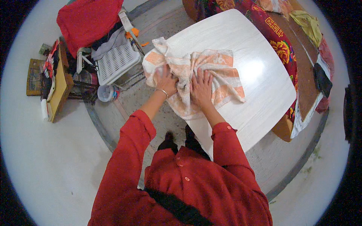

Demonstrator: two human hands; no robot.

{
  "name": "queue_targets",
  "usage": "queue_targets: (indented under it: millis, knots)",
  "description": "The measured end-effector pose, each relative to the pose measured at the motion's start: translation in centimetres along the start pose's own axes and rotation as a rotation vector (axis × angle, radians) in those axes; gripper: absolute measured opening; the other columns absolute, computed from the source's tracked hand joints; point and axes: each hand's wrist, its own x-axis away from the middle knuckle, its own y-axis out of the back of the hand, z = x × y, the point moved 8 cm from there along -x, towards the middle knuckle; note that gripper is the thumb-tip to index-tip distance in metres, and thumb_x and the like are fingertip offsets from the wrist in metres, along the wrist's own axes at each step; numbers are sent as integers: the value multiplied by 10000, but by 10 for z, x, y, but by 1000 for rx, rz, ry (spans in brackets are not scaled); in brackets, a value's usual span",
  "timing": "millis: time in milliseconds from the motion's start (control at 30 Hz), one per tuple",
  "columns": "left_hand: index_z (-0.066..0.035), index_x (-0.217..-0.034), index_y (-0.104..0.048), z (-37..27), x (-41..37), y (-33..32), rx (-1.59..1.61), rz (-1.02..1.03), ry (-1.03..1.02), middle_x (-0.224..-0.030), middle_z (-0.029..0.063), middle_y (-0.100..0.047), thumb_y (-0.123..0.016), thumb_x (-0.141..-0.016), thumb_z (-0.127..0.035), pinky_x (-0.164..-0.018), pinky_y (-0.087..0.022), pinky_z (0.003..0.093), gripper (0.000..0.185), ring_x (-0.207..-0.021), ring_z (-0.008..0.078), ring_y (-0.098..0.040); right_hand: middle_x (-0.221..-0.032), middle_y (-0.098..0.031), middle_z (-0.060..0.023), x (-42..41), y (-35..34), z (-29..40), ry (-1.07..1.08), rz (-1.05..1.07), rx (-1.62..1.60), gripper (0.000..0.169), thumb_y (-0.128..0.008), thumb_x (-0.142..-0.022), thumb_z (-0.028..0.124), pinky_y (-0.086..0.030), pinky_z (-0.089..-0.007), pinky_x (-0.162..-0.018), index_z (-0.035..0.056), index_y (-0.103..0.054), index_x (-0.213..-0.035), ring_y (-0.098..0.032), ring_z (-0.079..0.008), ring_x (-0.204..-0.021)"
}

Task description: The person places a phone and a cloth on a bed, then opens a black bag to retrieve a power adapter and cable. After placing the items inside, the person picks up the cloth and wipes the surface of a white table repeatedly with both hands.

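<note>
A white and peach striped towel (pixel 223 67) lies bunched and creased over the left side of a white table (pixel 263 93). Some of its cloth reaches past the table's left edge. My right hand (pixel 202 87) rests palm down on the towel, fingers extended and slightly apart. To its left, my left hand (pixel 167 82), with a bangle at the wrist, is also on the towel. Its fingertips are blurred, so whether they grip the cloth is unclear. A raised fold of towel runs between the two hands.
A white slatted plastic chair (pixel 118 63) stands left of the table, with red cloth (pixel 89 24) over its back. Below it is a plastic tub (pixel 106 93). A wooden board (pixel 62 82) leans farther left. Floral red fabric (pixel 282 53) borders the table's right side.
</note>
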Motion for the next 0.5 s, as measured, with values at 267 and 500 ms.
queue_targets:
  millis: [267, 500]
  knots:
    - [-65, -1439, -341, 55, 4, -31, 185, -231, -83, -1540, 248, -5, -713, -709, -356, -1132, -60, 562, 870, -1419, 438, 7, -1495, -279, -178, 47, 17, 60, -80, 182, -70, 507, -528, -868, 296, -113, -609, -1109, 110, -484, -1337, -219, -448, -1368]
    - [-79, -1444, -343, 68, -114, 31, 43, -167, -403, -1522, 231, -185, -548, -792, -458, -1157, -14, 538, 781, -1420, 426, -35, -1490, -292, -175, -69, -27, 25, -300, 120, 59, 464, -456, -891, 209, -93, -593, -1122, 136, -486, -1349, -201, -424, -1384]
